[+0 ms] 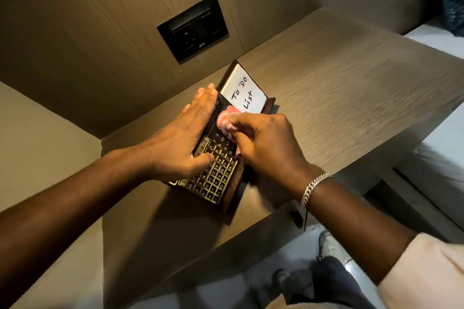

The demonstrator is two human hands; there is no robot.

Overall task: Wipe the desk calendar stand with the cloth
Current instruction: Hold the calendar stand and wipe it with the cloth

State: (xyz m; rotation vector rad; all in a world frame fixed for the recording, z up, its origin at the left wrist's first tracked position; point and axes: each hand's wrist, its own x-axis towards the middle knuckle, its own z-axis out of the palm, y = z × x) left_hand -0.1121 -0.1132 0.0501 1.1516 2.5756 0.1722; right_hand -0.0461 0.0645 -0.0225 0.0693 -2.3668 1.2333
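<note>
Head view: the calendar stand (216, 178) lies flat on the wooden table (339, 98), near the wall. The left hand (180, 143) rests open on its left edge, steadying it. The right hand (266, 145) is closed around a bunched pink-and-white cloth (226, 120), seemingly pressed on the stand beside the "To Do List" note (242, 93)

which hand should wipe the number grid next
Right. The right hand already grips the cloth on the stand, just above the grid; the left hand lies flat, steadying it.
</note>
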